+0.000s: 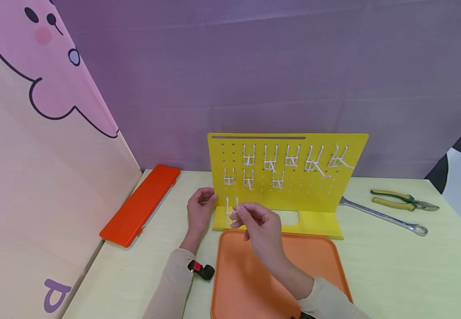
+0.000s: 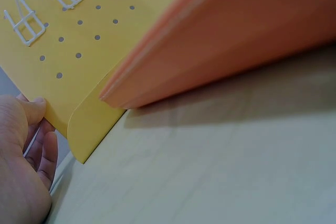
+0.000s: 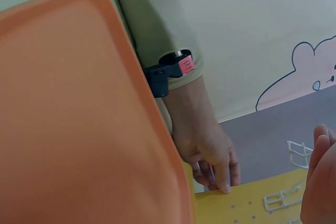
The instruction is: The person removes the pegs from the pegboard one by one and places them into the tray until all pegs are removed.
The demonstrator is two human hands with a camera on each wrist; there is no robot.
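A yellow pegboard [image 1: 286, 195] stands upright on its base, with several white wire hooks [image 1: 270, 165] hung on its upper rows. My left hand [image 1: 201, 210] pinches the board's left edge; in the left wrist view the thumb of that hand [image 2: 18, 145] lies on the front face and the other fingers are behind. In front of the board's lower left part, my right hand [image 1: 260, 226] pinches a white wire hook [image 1: 228, 212] between thumb and fingers. The right wrist view shows this hook [image 3: 299, 153] beside the right hand [image 3: 321, 182], clear of the board there.
An orange tray [image 1: 246, 274] lies right before the board, under my right forearm. To the left is a red case [image 1: 142, 206]. A combination wrench [image 1: 382, 216] and yellow-green-handled pliers [image 1: 404, 200] lie on the right. A purple curtain [image 1: 278, 66] hangs behind.
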